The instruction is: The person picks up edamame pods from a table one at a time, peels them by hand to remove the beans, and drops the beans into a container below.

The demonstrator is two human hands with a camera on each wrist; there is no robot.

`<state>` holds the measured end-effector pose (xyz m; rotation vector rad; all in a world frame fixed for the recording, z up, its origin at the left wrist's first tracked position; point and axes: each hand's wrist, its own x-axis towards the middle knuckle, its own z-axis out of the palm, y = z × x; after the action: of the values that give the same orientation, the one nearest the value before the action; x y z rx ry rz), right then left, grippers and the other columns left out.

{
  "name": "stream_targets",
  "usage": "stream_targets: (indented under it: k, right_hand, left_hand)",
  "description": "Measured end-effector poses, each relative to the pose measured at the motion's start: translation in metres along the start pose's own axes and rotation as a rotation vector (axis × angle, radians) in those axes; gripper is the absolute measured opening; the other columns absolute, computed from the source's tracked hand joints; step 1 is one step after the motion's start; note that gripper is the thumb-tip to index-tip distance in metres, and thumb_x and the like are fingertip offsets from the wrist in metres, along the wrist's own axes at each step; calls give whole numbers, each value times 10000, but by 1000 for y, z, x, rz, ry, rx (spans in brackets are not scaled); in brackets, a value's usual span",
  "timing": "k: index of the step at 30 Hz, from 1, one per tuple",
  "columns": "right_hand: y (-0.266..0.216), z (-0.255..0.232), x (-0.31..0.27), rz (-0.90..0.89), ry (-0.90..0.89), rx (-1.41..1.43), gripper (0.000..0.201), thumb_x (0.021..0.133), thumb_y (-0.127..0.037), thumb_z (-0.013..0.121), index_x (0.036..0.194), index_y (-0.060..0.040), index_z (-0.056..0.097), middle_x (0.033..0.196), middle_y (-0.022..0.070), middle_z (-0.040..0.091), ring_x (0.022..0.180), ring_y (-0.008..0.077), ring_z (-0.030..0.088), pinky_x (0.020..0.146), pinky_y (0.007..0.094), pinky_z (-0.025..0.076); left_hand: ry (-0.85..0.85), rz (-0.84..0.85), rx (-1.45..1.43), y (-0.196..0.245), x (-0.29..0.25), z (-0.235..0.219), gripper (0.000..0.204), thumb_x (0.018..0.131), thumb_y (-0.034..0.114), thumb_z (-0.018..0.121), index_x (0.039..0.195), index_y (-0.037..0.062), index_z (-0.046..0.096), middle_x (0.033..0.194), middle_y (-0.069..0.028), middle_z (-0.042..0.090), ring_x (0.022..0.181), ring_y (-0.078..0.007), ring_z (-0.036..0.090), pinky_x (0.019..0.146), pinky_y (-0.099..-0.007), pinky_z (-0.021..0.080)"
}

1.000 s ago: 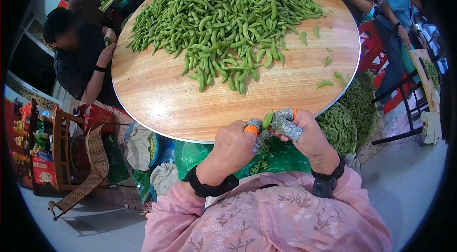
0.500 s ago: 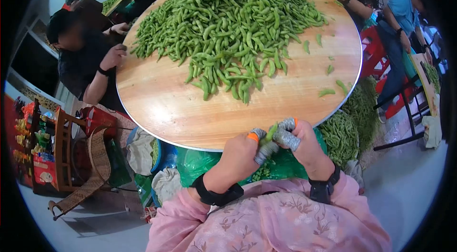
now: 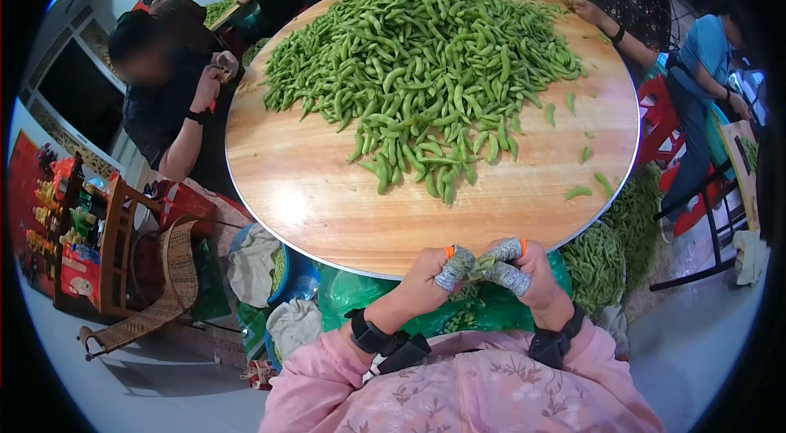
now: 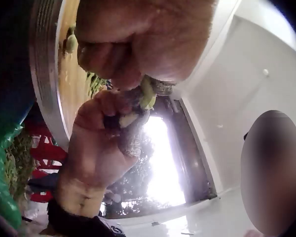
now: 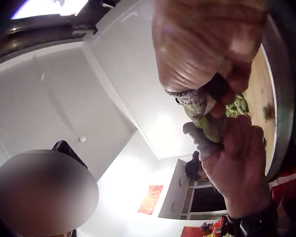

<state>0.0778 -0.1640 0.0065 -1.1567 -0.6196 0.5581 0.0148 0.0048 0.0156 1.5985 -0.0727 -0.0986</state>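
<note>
In the head view my left hand and right hand meet just off the near edge of the round wooden table. Grey knitted covers wrap the thumbs and index fingers, with orange bands on them. Between the covered fingertips both hands pinch one green edamame pod, largely hidden by the fingers; the left wrist view shows part of it too. A big heap of edamame pods covers the table's far half.
Below the hands lies a green plastic bag with green pieces in it. Stripped plants are piled at the right on the floor. Left of the bag stands a blue basin with a cloth. Other people sit around the table; a wicker chair stands left.
The head view has tilted up, so table and hands sit lower. The pod, earlier sticking up between the hands, is now mostly covered by the fingers. The person at left has raised their hands.
</note>
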Motion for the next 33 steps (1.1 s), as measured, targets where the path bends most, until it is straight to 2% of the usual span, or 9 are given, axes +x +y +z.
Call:
stream_targets:
  k: [3,9,12,17,21,23,26,28,33]
  right_hand:
    - [-4,-2,-1,119,16,28,50,765,-5,553,812,5,564,696,-30,527,649,54,478,580,198,387]
    - [-1,-1,0,135,15,-179,28,765,-9,547,786,4,561,694,-28,527,638,38,455,561,194,379]
    - [-4,1,-2,152,22,-229,34,765,-8,546,788,11,561,699,-21,537,636,42,463,560,198,385]
    - [-9,-7,-9,106,125,-387,80,756,-18,550,825,11,575,712,6,570,640,62,494,581,210,407]
    - [-47,-49,-35,105,211,-753,202,736,-20,548,931,15,584,719,29,584,635,80,508,585,225,420]
    - [-67,-70,-51,135,322,-892,241,725,-10,541,962,19,578,709,40,579,606,93,494,568,235,413]
    - [-70,-100,-72,193,476,-1081,249,702,6,535,946,27,575,683,73,564,577,118,481,554,248,401]
    - [-67,-109,-78,173,535,-1210,240,687,14,532,922,33,574,665,92,553,565,129,475,549,255,394]
    - [-43,-138,-91,245,584,-1156,149,649,35,502,793,48,539,622,139,531,569,185,486,558,304,396]
  left_hand:
    - [-51,-56,-4,11,1,-1,198,854,171,481,785,-8,530,618,19,471,543,-86,426,507,-234,378]
    - [-65,70,257,8,-3,3,163,842,147,474,800,-5,514,633,0,477,606,-78,417,549,-232,376]
    - [-40,-13,264,3,-6,4,131,827,104,467,856,-11,522,686,-35,510,657,-92,446,597,-236,394]
    - [-37,81,347,4,-8,8,194,808,57,471,987,-4,511,833,-122,559,788,-157,528,707,-245,404]
    - [-9,51,507,10,-3,-14,237,803,63,495,1035,13,502,747,-119,567,713,-176,556,658,-276,424]
    - [196,72,873,23,10,-37,280,808,123,527,1069,28,494,640,-122,562,605,-234,574,594,-332,444]
    - [305,149,1106,33,48,-62,328,820,227,526,1078,27,496,580,-139,557,547,-302,569,543,-390,442]
    - [345,-136,1200,37,71,-70,310,773,266,553,946,8,536,665,-192,587,635,-354,580,547,-421,451]
    - [395,-177,1313,17,98,-78,288,739,287,580,790,4,586,670,-182,595,639,-344,584,555,-414,459]
